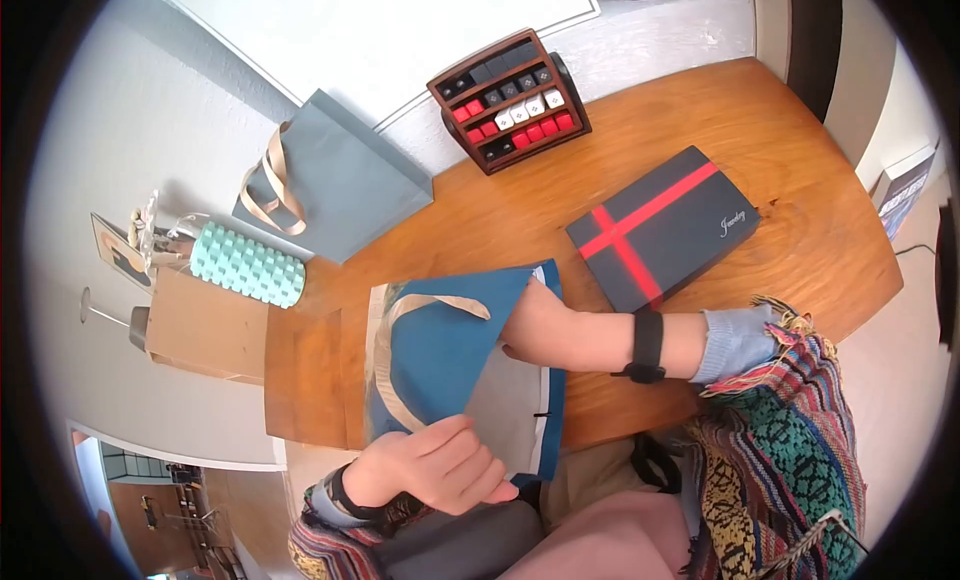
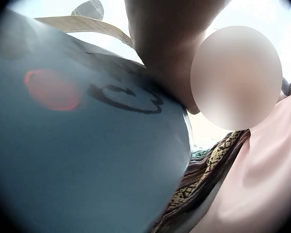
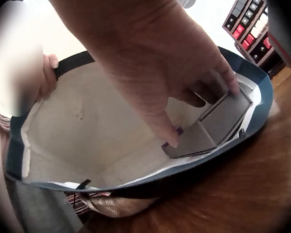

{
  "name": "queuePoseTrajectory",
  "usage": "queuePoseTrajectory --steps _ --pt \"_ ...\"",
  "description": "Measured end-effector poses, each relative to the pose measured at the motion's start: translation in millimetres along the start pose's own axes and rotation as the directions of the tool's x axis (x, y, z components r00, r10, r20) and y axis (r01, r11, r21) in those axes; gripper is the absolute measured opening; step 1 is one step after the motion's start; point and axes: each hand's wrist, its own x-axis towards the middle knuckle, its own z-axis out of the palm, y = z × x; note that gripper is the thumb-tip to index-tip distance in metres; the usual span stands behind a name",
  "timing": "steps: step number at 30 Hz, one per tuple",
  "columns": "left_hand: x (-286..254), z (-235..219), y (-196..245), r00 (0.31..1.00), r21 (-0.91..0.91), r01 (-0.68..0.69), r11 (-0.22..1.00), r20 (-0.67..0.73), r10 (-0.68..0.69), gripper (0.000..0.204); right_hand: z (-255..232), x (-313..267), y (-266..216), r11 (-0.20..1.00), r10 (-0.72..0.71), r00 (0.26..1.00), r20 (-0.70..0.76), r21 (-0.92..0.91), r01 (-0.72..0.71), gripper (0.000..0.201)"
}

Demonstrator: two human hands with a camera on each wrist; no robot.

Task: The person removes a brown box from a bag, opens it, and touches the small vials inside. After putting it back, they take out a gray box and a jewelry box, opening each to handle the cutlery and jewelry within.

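A blue paper gift bag (image 1: 440, 355) with a beige ribbon handle (image 1: 395, 355) leans with its mouth towards the person. My left hand (image 1: 445, 465) grips the bag's near rim, and its fingers (image 3: 49, 77) show over that edge in the right wrist view. Through the mouth reaches my right hand (image 3: 169, 63), mostly hidden by the bag wall in the head view. Inside, its thumb and fingers pinch a small grey box (image 3: 228, 116) from two sides, close by the bag's inner wall. In the left wrist view the bag's outside (image 2: 87, 160) shows a dark printed mark.
A black box (image 1: 700, 235) with red ribbon and "Jewelry" lettering lies on the wooden table (image 1: 800, 170). Behind stand a wooden rack (image 1: 487, 166) of red, black and white cubes and a grey-blue gift bag (image 1: 350, 170). At left are a mint bumpy cylinder (image 1: 250, 265) and a brown box (image 1: 205, 330).
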Motion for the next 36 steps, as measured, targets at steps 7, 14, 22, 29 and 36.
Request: queuePoseTrajectory --steps 7,14,22,29,36 --pt "-19 11 2 0.999 0.008 0.021 1.000 0.040 -0.022 0.041 34 21 -5 0.998 0.048 0.999 -0.013 -0.041 -0.049 0.058" --pt "-77 25 -1 0.971 0.031 0.152 0.988 0.184 -0.155 0.030 -60 -3 -58 0.997 -0.015 0.958 0.285 -0.070 0.036 0.067" --pt "-181 52 -11 0.896 0.129 0.348 0.929 0.245 -0.370 0.019 -129 -80 -28 0.992 -0.015 0.948 0.318 -0.114 0.054 0.071" --pt "-210 69 -28 0.841 0.220 0.459 0.861 0.206 -0.501 0.017 -183 -134 0 0.980 -0.085 0.891 0.446 -0.124 0.156 0.076" --pt "-190 81 -36 0.755 0.185 0.517 0.836 0.361 -0.547 0.016 -214 -171 11 0.927 0.003 0.924 0.383 -0.348 0.141 0.084"
